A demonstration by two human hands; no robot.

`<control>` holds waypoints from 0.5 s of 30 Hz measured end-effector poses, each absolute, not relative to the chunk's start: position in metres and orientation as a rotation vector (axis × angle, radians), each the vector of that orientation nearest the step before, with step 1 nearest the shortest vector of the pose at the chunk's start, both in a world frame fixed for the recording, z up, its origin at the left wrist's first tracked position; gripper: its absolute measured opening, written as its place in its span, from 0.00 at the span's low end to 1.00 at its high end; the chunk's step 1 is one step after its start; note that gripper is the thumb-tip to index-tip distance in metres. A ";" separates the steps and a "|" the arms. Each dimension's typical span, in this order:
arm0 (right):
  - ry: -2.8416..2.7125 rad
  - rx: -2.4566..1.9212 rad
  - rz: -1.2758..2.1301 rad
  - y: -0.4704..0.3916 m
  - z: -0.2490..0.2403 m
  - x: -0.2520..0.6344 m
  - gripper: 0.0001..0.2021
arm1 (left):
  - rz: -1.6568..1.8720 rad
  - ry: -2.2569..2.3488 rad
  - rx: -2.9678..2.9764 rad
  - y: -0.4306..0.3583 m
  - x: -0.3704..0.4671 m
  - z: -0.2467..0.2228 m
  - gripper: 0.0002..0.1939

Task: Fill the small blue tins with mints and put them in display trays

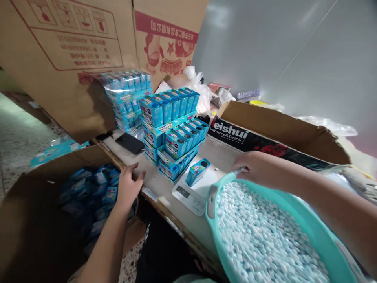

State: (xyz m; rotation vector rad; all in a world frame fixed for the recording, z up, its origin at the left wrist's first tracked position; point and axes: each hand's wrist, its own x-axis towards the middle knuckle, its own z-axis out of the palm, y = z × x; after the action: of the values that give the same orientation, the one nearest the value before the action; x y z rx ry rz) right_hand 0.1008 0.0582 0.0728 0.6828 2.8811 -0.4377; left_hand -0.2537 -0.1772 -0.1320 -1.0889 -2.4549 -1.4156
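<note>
My left hand [129, 184] is at the table's front edge with its fingers apart and nothing in it. At the far rim of a teal basin [219, 232] is my right hand [246, 163], its fingers closed on something small and pale that I cannot make out. Pale blue and white candies [265, 232] fill the basin. On a white scale [188, 194], left of the basin, stands one blue box [198, 171]. Stacked trays of blue boxes [169, 106] rise behind the scale.
A black phone [129, 143] lies left of the trays. Wrapped blue packs [128, 98] stand against a large carton [67, 43]. An open black-printed box [265, 145] sits at the back right. Below the table's left edge, a carton holds several blue boxes [100, 188].
</note>
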 end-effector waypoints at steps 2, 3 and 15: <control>2.764 0.807 -0.476 0.046 0.066 0.136 0.07 | -1.280 -2.535 -1.263 -0.179 -0.257 -0.125 0.17; 2.707 0.865 -0.519 0.038 0.062 0.152 0.07 | -1.222 -2.570 -1.325 -0.179 -0.259 -0.122 0.14; 2.660 1.167 -0.864 -0.036 0.014 0.250 0.06 | -0.873 -2.706 -1.462 -0.164 -0.257 -0.096 0.17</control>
State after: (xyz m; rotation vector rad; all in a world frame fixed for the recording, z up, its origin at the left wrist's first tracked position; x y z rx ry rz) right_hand 0.2498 -0.0364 0.0139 1.1667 2.6596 -0.8641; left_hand -0.2572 -0.1644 -0.0955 -1.4617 -2.7063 -0.8732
